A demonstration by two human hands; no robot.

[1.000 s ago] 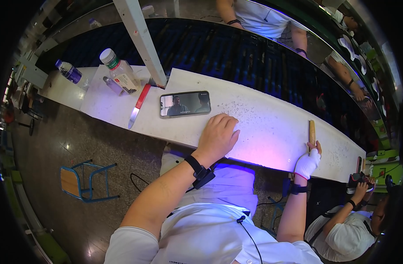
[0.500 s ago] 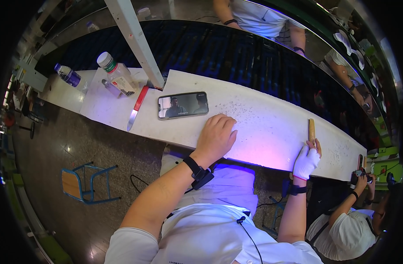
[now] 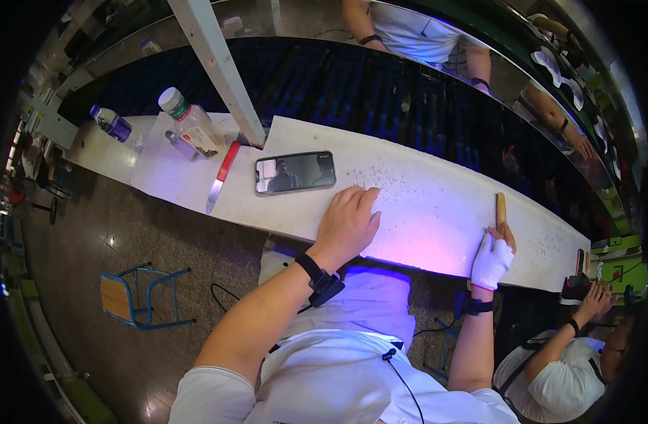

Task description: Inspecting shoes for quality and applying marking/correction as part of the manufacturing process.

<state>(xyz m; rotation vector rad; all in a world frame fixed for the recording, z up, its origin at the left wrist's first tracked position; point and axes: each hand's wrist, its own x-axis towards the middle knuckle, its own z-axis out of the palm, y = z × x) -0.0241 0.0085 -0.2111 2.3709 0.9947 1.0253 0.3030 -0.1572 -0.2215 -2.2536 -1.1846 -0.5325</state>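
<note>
1. Resting on the white tabletop (image 3: pixel 423 219) close to its near edge, the person's bare left hand (image 3: pixel 348 225) holds nothing; its fingers lie side by side, lightly bent, with the thumb set a little apart.
2. The right hand (image 3: pixel 494 258) wears a white glove that leaves the fingertips bare. Its fingers are closed on the near end of a yellowish-brown wooden stick (image 3: pixel 501 208).
3. That stick is on the right part of the tabletop, its free end pointing away from the person. The picture is too small to tell whether its far end touches the surface.
4. A phone (image 3: pixel 294 173) lies face up just beyond the left hand, a little to its left, and its screen shows two people.
5. Left of the phone is a knife (image 3: pixel 223 177) with a red handle, its blade pointing toward the near edge.
6. Beyond the knife stands a clear bottle (image 3: pixel 197 131) with a white cap and green neck band; farther left is a smaller bottle (image 3: pixel 112 124) with a purple label.
7. Dark specks are scattered beyond the left hand, and violet light falls on the surface between both hands.
8. A pale post (image 3: pixel 221 71) rises at the far edge, in front of a dark, ridged strip (image 3: pixel 380 81).
9. On the floor at left is a blue-framed stool (image 3: pixel 151 297); at right, a co-worker (image 3: pixel 561 378) in a white shirt has both hands at a dark object.
</note>
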